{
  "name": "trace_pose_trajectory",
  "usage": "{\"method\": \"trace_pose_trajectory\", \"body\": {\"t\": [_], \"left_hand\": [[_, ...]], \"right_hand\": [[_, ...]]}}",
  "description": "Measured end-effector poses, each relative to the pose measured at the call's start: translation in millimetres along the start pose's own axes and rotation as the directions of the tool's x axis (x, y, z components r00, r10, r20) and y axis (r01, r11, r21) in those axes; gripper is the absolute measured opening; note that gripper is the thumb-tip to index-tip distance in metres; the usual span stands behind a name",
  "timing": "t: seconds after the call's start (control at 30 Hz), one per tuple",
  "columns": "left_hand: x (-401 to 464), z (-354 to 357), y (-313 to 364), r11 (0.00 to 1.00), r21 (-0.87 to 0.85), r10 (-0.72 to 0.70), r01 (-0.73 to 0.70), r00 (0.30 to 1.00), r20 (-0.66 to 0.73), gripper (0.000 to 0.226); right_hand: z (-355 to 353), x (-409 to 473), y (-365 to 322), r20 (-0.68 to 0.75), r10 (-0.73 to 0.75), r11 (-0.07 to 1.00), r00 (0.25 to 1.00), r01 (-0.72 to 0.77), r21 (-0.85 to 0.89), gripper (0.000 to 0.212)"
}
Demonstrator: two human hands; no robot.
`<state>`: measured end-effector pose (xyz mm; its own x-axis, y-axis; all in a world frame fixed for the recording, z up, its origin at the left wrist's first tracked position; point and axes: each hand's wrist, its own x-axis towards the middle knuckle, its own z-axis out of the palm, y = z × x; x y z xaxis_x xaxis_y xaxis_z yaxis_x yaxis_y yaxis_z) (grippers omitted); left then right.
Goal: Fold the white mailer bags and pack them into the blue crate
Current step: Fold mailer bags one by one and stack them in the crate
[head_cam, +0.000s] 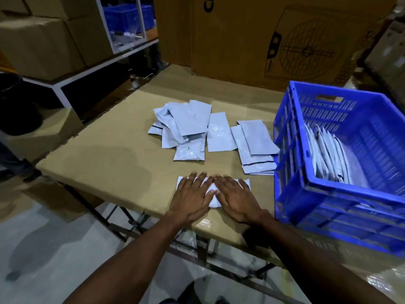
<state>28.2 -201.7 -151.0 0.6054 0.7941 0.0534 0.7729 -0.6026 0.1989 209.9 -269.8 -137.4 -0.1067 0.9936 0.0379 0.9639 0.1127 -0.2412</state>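
A white mailer bag (pixel 210 194) lies flat near the table's front edge. My left hand (pixel 191 197) and my right hand (pixel 236 197) press down on it side by side, palms flat, fingers spread, covering most of it. A loose pile of white mailer bags (pixel 186 126) lies in the middle of the table, and a smaller stack (pixel 255 145) sits beside the crate. The blue crate (pixel 324 189) stands on the table at the right, with several folded bags (pixel 328 156) standing upright along its left inner wall.
The table (pixel 105 150) is covered with brown cardboard. Big cardboard boxes (pixel 263 40) rise behind it. A white shelf frame (pixel 65 84) with boxes and another blue crate (pixel 127 16) is at the far left. A dark bin (pixel 13 102) stands left.
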Motion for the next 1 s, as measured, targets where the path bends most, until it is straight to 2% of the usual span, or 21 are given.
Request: {"method": "trace_pose_trajectory", "body": {"t": [0.13,0.23,0.3,0.37,0.47,0.5,0.53,0.6,0.67,0.73,0.87,1.0], "left_hand": [[0,6,-3,0.996,0.082,-0.04,0.038,0.999,0.024,0.07],[0,10,-5,0.993,0.108,-0.049,0.046,0.998,0.028,0.066],[0,9,-4,0.992,0.12,-0.054,0.049,0.998,0.042,0.066],[0,6,-3,0.991,0.123,-0.052,0.043,0.996,0.07,0.068],[3,2,-2,0.993,0.112,-0.057,0.041,0.989,0.139,0.065],[5,-1,0,0.993,0.106,-0.062,0.046,0.986,0.154,0.062],[6,-6,3,0.992,0.111,-0.073,0.056,0.985,0.156,0.062],[11,-17,15,0.987,0.149,-0.07,0.052,0.991,0.115,0.078],[18,-22,31,0.987,0.159,-0.008,-0.004,0.997,0.072,0.091],[21,-15,43,0.99,0.13,0.039,-0.048,0.997,0.072,0.088],[16,7,46,0.995,0.099,0.005,-0.007,1.0,0.023,0.072],[16,8,46,0.997,0.083,-0.01,0.007,0.999,0.035,0.078]], "right_hand": [[1,2,5,0.03,0.081,0.997,0.996,-0.081,-0.002,0.073],[7,-4,12,0.004,0.158,0.987,0.987,-0.158,-0.043,0.092],[7,-6,13,0.02,0.175,0.984,0.984,-0.174,-0.05,0.096],[6,-5,13,0.042,0.187,0.982,0.981,-0.187,-0.017,0.088],[-1,1,21,0.146,0.204,0.969,0.968,-0.221,0.111,0.057],[-2,1,24,0.153,0.201,0.966,0.968,-0.221,0.133,0.053],[-1,-1,24,0.126,0.197,0.97,0.972,-0.212,0.119,0.054],[3,-6,22,0.043,0.195,0.979,0.98,-0.197,0.046,0.065],[5,-10,18,0.044,0.221,0.975,0.974,-0.222,0.014,0.069],[6,-12,17,0.066,0.255,0.967,0.965,-0.256,0.004,0.068],[6,-13,16,0.044,0.268,0.962,0.962,-0.266,-0.057,0.073],[7,-12,13,0.035,0.277,0.96,0.96,-0.275,-0.059,0.076]]}}
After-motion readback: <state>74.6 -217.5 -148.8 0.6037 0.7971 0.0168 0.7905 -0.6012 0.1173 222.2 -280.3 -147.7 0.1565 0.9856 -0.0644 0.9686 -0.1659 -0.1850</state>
